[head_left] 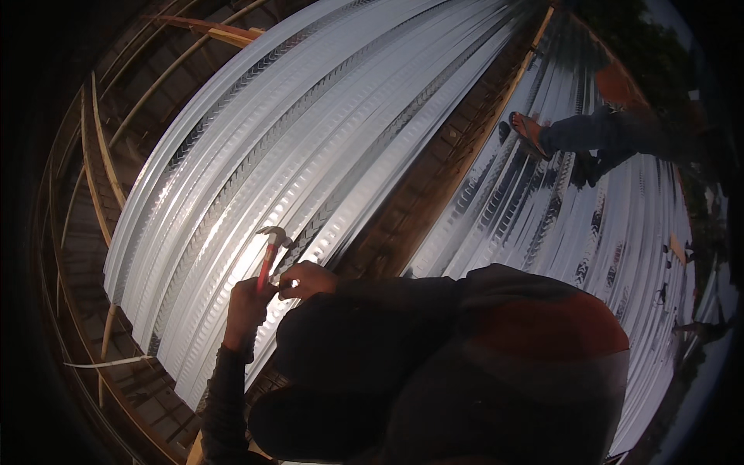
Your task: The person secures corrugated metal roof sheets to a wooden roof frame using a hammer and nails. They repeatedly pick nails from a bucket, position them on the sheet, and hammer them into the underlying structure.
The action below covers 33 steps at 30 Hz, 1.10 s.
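My left hand (246, 311) is wrapped round the red handle of a claw hammer (268, 260), whose metal head points up and away from me. Close beside it, almost touching, my right hand (310, 280) has its fingertips drawn together in a pinch. Whatever those fingers hold, if anything, is too small to make out. Both hands are over a shiny ribbed metal roofing sheet (225, 182), just beyond my dark-clothed knees (341, 341). Strong glare lies on the sheet around the hammer head.
Right of the sheet runs a gap with a wooden beam (434, 182). Beyond it lie more metal sheets (496, 209), where another person's sandalled foot (530, 132) and trouser leg (612, 130) show. Past the sheet's left edge are open wooden rafters (97, 167) above a lower level.
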{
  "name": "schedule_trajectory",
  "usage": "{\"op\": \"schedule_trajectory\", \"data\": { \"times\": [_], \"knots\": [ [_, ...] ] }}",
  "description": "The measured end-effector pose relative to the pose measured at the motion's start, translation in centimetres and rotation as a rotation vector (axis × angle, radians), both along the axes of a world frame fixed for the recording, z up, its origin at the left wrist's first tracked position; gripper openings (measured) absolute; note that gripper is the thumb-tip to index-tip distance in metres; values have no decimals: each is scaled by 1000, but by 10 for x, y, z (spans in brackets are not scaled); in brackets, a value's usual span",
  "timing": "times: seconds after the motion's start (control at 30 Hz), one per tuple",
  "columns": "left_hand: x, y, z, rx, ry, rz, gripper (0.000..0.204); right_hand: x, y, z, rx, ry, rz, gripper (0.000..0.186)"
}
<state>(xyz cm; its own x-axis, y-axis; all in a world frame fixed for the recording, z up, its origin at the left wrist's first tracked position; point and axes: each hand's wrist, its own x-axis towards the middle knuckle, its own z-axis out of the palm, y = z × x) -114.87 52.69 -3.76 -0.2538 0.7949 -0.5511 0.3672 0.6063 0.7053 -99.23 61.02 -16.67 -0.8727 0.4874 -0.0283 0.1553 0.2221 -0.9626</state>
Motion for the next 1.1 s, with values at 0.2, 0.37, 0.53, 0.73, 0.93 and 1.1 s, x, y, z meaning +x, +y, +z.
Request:
{"op": "schedule_trajectory", "data": {
  "times": [0.2,0.37,0.53,0.73,0.93,1.1],
  "knots": [
    [33,56,-93,61,-87,-248,30,126,26,-74,24,-177,-110,35],
    [51,106,-218,627,379,-460,37,181,-4,-110,21,-373,-138,35],
    [69,124,-253,478,654,-535,33,174,-35,-130,8,-431,-134,35],
    [62,170,-259,375,686,-674,29,269,69,-59,56,-579,-260,36],
    [60,174,-238,289,689,-738,22,382,152,4,-22,-730,-383,37],
    [72,188,-225,194,668,-819,25,444,168,-19,353,-719,-397,37]
  ]
}}
